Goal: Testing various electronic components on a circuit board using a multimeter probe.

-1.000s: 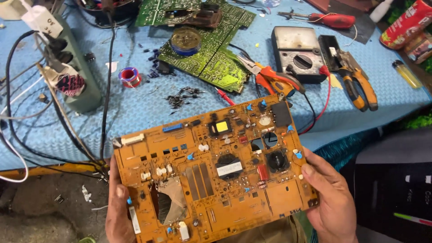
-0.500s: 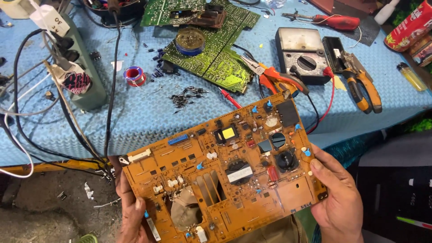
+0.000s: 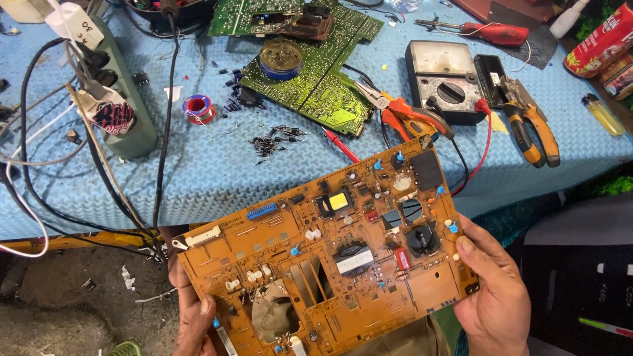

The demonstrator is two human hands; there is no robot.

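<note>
An orange circuit board [image 3: 330, 254] is held in front of the body, below the near edge of a blue table [image 3: 198, 178], tilted so that its far corner is raised toward the right. The right hand [image 3: 494, 293] is clamped on the board's right edge, the thumb laid on the component face beside a round black part [image 3: 422, 238]. The left hand [image 3: 192, 316] is closed on the lower left corner, the thumb pressed on the face and the fingers hidden beneath.

Between the hands, on the board, a yellow-topped block [image 3: 337, 202], a striped transformer [image 3: 354, 258] and a blue connector [image 3: 262, 211] are seen.

Beyond the right hand, orange pliers [image 3: 405, 115], a grey multimeter [image 3: 443, 86] with a red lead [image 3: 484, 148], and yellow-handled pliers [image 3: 531, 122] are laid on the table. Farther off, a red screwdriver [image 3: 488, 31] and a yellow lighter [image 3: 603, 113] are found.

Beyond the left hand, loose black parts [image 3: 273, 140], a red solder spool [image 3: 198, 109] and a green power strip [image 3: 119, 99] with black cables [image 3: 165, 132] are shown. A green board [image 3: 316, 72] bearing a round tin [image 3: 281, 59] is placed farthest away.
</note>
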